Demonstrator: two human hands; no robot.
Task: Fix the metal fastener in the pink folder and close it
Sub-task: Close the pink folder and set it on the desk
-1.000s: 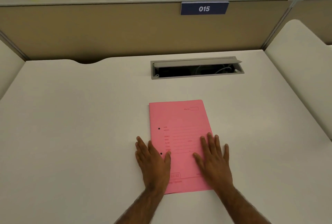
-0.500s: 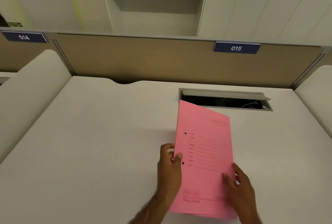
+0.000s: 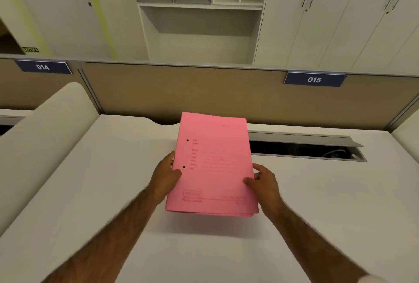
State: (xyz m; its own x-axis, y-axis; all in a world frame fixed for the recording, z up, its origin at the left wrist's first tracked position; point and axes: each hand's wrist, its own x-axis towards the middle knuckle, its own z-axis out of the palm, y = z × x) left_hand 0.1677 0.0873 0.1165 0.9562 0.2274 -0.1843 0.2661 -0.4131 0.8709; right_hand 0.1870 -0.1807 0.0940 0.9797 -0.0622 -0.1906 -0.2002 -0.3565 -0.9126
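The pink folder [image 3: 215, 164] is closed and held up off the white desk [image 3: 113, 192], tilted toward me, its shadow on the desk below. Two punched holes show near its left edge, and faint printed lines cover the front. My left hand [image 3: 165, 174] grips the left edge beside the lower hole, thumb on the cover. My right hand [image 3: 263, 180] grips the right edge, thumb on the front. The metal fastener is not visible.
An open cable tray slot [image 3: 306, 149] with a raised grey lid is set into the desk behind the folder on the right. A tan partition [image 3: 204, 92] with labels 014 and 015 closes the far edge. Rounded white dividers [image 3: 45, 137] flank the desk.
The folder lay flat on the desk under both palms a second ago. Both hands have since gripped its side edges and lifted it up and away from me. The camera has tilted upward.
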